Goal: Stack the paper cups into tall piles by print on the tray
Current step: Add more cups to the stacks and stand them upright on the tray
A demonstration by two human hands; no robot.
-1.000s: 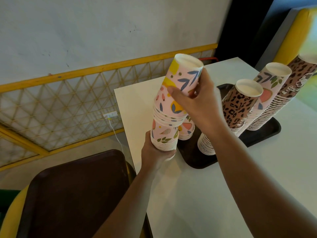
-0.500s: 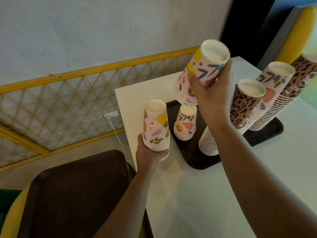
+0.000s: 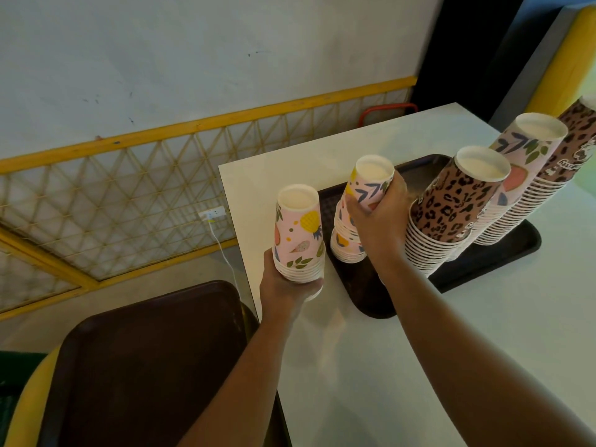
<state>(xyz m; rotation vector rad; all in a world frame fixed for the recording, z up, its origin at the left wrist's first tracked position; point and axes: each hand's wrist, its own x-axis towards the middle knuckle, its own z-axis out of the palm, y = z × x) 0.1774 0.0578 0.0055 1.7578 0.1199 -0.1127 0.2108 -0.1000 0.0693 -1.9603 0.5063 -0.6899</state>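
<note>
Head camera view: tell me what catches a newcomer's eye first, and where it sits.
Two bare hands dominate the middle: the left hand holds a short pile of pink fruit-print paper cups above the white table's edge, while the right hand grips a similar pile standing on the dark brown plastic tray. To the right, tall leopard-print cup stacks stand on that tray.

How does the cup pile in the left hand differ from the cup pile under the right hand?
The left-hand pile is held off the tray, over the table edge; the right-hand pile stands on the tray. The left hand grips its pile at the base; the right hand grips near the top. Both are upside-down pink fruit-print cups.
</note>
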